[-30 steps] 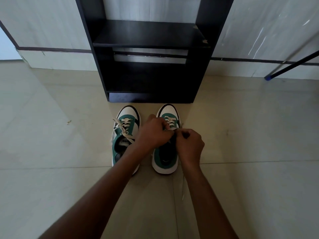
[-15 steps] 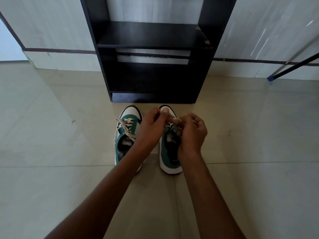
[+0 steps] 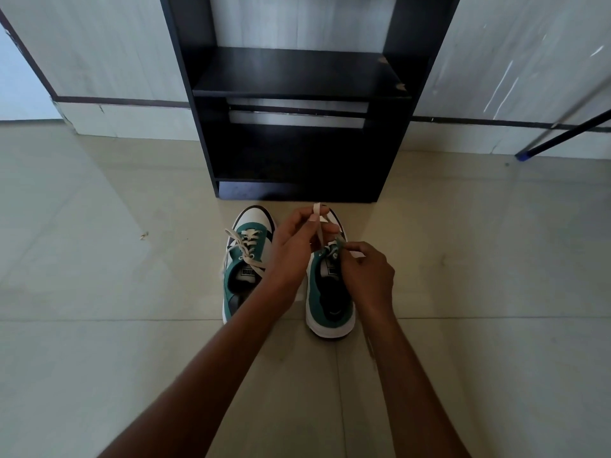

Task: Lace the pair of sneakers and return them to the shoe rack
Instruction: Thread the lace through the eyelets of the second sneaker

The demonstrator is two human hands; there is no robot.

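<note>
The right sneaker (image 3: 330, 292) stood on the floor (image 3: 99, 292) just in front of the shoe rack (image 3: 297, 133), toe toward it, and was the one being worked on: its lace (image 3: 318, 223) ran up from the upper eyelets to the left hand (image 3: 297, 246), whose thumb and fingertips pinched the end and held it raised over the toe. The right hand (image 3: 367, 276) had its fingers curled together at the eyelets, pinching what looked like the other part of the same lace, though the exact hold was too small to read. The left sneaker (image 3: 246, 266) sat just beside its mate, also toe toward the rack; its lace (image 3: 244, 249) was crossed through the eyelets but lay loose, one end trailing over the outer side, so it seemed threaded and not tied. By that reckoning the lacing was well under way but unfinished on the right one, and neither had gone back onto the rack, whose two visible shelves held nothing. Counted: two sneakers, two laces, two hands, one rack. Further out, a thin dark pole (image 3: 562, 133) slanted down to the floor near the wall (image 3: 99, 44) on the right.
</note>
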